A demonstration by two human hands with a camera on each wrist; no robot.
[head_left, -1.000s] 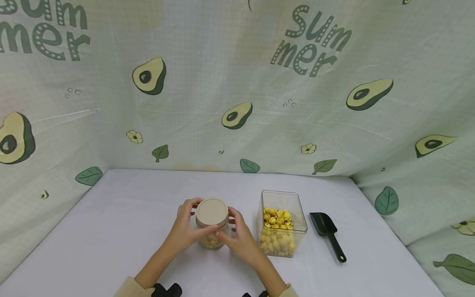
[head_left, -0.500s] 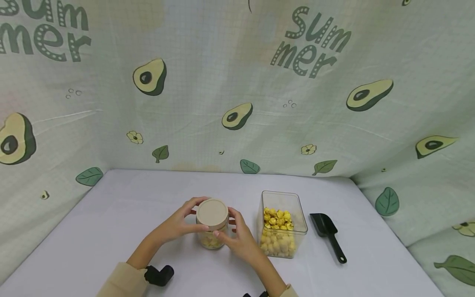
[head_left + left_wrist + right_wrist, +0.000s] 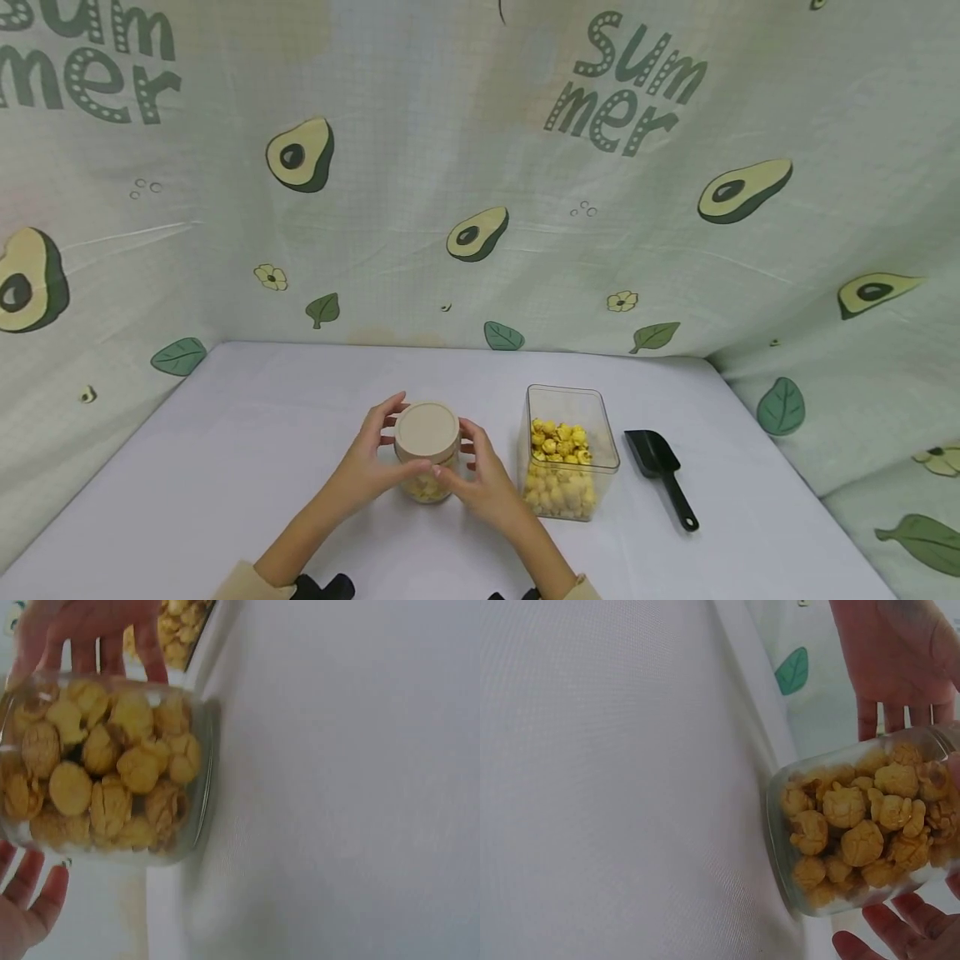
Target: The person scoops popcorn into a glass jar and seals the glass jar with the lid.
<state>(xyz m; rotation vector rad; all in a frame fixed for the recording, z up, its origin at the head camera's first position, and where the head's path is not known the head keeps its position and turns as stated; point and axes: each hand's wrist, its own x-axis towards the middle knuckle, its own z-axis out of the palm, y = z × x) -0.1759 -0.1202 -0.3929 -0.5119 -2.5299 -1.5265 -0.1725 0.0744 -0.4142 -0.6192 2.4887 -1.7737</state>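
A round clear jar (image 3: 425, 492) of popcorn, capped by a beige lid (image 3: 427, 431), stands upright on the table left of centre. My left hand (image 3: 375, 461) is around the lid from the left, thumb along its front edge and fingers at its far left side. From the right, my right hand (image 3: 480, 483) holds the jar just under the lid, its thumb at the front. Both wrist views show popcorn (image 3: 109, 769) through the glass; the lid is outside the left wrist view. In the right wrist view, my left hand's palm (image 3: 900, 656) appears beyond the jar.
To the right of the jar is an uncovered clear square container (image 3: 603, 492), partly filled with yellow popcorn (image 3: 558, 442). A black scoop (image 3: 662, 475) lies farther right on the white table (image 3: 262, 425). Avocado-print cloth (image 3: 390, 167) hangs behind and at the sides.
My left hand and forearm swung outward and back around the lid, the thumb shifting left, then right again. My right hand stayed on the jar. Container and scoop have not moved.
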